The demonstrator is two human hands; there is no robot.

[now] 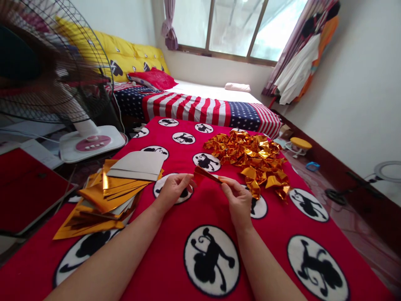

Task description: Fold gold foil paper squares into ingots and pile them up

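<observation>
Between my hands is a narrow folded piece of gold foil paper [207, 174], held above the red cloth. The thumb and fingers of my right hand [236, 198] pinch its right end. My left hand [175, 190] is closed with thumb and fingertips at the left end; the exact contact is partly hidden and slightly blurred. To the left lies a fanned stack of flat gold and grey paper sheets [109, 192]. Beyond my right hand spreads a pile of folded shiny gold foil pieces [247, 152].
The red cloth [169, 267] has white circles with black monkey figures. A running fan [92, 142] stands at the left beside a red panel [28, 188]. Behind is a bed with a striped, starred cover [188, 106]. A yellow-topped stool [300, 143] stands right, near a ring-light stand [354, 188].
</observation>
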